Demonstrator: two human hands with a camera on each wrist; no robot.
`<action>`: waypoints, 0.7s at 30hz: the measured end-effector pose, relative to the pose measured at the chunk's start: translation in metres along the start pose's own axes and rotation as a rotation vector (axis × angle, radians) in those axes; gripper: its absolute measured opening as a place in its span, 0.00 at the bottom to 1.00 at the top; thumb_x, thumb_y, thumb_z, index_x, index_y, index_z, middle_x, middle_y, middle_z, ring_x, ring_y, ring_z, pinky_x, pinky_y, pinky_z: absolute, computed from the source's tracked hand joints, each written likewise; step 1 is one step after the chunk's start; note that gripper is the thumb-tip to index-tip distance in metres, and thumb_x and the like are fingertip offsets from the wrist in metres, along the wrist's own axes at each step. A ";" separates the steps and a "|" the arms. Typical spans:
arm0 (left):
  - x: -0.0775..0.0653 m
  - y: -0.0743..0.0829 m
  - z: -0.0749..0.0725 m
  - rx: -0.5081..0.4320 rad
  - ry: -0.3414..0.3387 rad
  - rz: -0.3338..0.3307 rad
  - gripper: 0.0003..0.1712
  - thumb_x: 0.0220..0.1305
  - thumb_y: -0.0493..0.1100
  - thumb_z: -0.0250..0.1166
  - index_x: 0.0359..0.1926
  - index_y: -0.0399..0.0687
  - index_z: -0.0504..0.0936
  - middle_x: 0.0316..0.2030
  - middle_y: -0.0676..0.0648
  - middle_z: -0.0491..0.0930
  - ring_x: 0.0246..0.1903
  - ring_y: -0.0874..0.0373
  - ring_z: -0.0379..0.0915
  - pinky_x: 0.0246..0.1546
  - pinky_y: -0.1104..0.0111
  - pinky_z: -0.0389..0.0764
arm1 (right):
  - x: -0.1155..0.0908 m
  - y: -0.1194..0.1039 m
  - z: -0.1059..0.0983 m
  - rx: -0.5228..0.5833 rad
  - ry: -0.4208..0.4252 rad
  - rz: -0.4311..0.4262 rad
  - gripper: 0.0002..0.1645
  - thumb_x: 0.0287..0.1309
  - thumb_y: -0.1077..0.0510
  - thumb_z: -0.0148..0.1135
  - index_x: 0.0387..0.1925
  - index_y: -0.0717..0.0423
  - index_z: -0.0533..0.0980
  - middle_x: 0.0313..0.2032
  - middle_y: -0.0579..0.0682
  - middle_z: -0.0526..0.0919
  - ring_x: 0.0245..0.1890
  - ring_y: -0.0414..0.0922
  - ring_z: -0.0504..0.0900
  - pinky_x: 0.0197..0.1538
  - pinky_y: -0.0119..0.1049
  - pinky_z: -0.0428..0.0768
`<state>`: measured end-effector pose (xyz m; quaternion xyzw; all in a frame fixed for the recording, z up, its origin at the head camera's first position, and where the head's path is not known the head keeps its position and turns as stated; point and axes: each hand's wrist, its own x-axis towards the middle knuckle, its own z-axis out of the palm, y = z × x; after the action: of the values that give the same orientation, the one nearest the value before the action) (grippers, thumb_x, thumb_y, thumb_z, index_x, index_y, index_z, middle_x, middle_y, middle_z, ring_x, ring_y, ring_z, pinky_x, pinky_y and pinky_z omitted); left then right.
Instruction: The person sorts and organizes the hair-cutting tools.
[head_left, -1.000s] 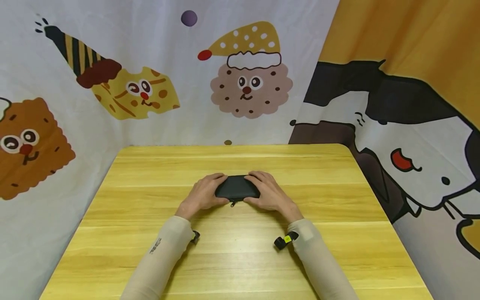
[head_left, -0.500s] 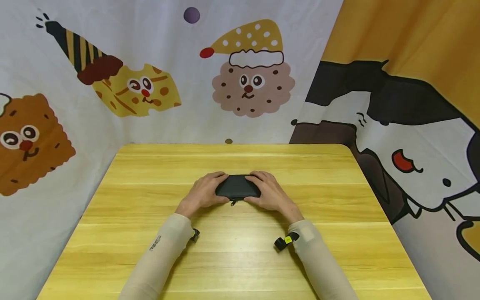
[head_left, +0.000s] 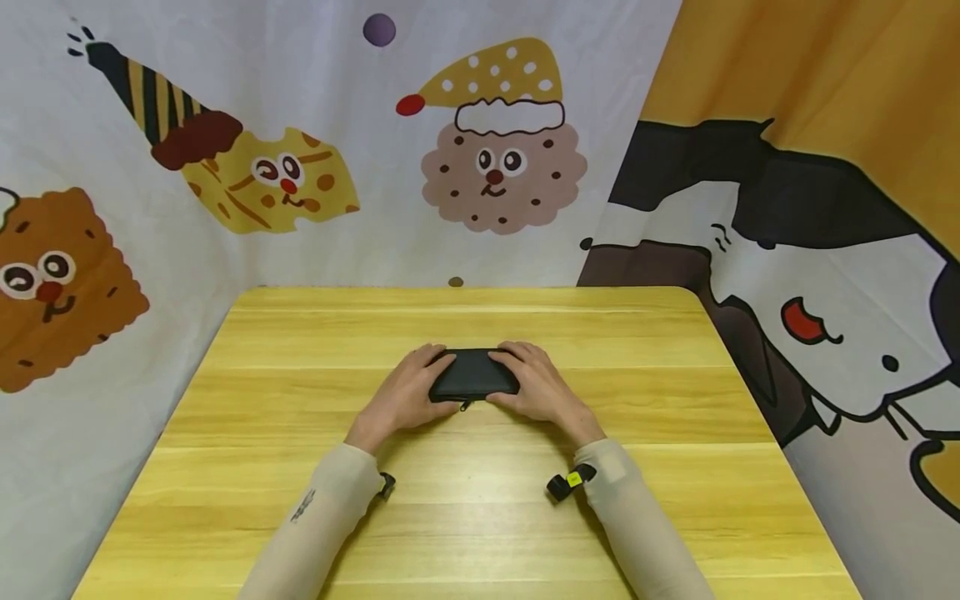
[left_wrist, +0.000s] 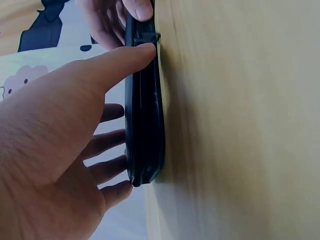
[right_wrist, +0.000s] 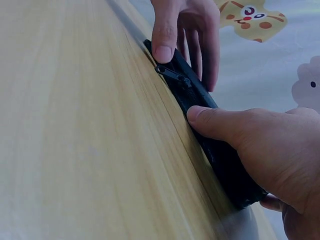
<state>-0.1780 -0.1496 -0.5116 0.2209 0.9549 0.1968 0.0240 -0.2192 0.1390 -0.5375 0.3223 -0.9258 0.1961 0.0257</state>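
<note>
A black pouch lies flat near the middle of the yellow wooden counter, its zipper pull on the near edge. The left hand holds its left end, thumb on the near edge by the pull and fingers curled over the far side. The right hand holds the right end the same way, so each grip is closed on the pouch. Cartoon-printed cloth hangs behind.
</note>
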 end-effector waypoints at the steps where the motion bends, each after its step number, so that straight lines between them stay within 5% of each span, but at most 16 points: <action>1: -0.002 0.001 0.000 -0.005 0.009 -0.002 0.52 0.72 0.60 0.80 0.86 0.45 0.69 0.86 0.36 0.66 0.86 0.33 0.61 0.85 0.37 0.69 | 0.000 0.000 0.000 0.000 0.002 0.000 0.48 0.68 0.37 0.81 0.81 0.50 0.75 0.81 0.59 0.75 0.82 0.64 0.71 0.86 0.67 0.69; 12: -0.021 0.024 0.013 0.030 0.250 0.027 0.35 0.73 0.55 0.79 0.72 0.43 0.84 0.68 0.37 0.84 0.69 0.37 0.82 0.72 0.42 0.85 | 0.001 0.001 -0.001 0.001 -0.024 0.036 0.49 0.68 0.35 0.80 0.82 0.47 0.74 0.82 0.58 0.73 0.84 0.64 0.70 0.88 0.65 0.67; 21: -0.022 0.042 0.028 0.157 0.266 0.044 0.20 0.73 0.55 0.79 0.54 0.46 0.90 0.49 0.45 0.90 0.48 0.46 0.87 0.54 0.51 0.91 | 0.002 0.000 -0.001 0.005 -0.023 0.029 0.50 0.68 0.36 0.80 0.83 0.49 0.74 0.82 0.58 0.73 0.83 0.63 0.71 0.87 0.65 0.67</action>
<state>-0.1374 -0.1146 -0.5219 0.2150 0.9571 0.1497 -0.1241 -0.2206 0.1381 -0.5366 0.3111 -0.9301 0.1948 0.0112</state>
